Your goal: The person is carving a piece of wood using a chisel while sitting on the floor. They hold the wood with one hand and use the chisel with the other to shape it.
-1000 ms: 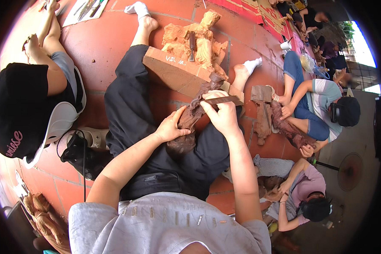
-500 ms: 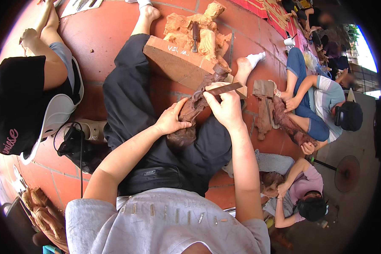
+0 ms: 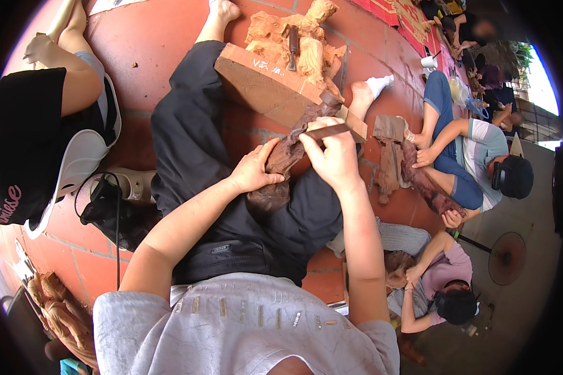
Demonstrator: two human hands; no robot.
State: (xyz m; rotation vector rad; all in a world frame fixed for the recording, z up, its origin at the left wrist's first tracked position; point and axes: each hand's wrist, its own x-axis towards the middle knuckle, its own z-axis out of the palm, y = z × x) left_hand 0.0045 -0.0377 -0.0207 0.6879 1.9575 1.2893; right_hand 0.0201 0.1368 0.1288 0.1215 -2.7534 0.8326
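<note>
Dark brown before me, a carving [image 3: 285,159] slants between black-trousered legs [image 3: 191,119], clasped low by the left hand [image 3: 255,170] as the right hand [image 3: 335,155] pinches a flat strip [image 3: 331,130] over its upper part, seemingly mid-smoothing, any next stroke likely needing steady bracing, a wooden block [image 3: 256,81] beyond.

We see bright, soft light over the tiles [image 3: 141,69], bleaching them near the left rim, and white glare in the opening [image 3: 542,87] at upper right. The grey floor [image 3: 519,300] lies dimmer. To us, the right hand [image 3: 334,153] looks fairly crisp, the fan [image 3: 507,257] hazy; fisheye distortion stretches the edges into black, violet-fringed corners.
</note>
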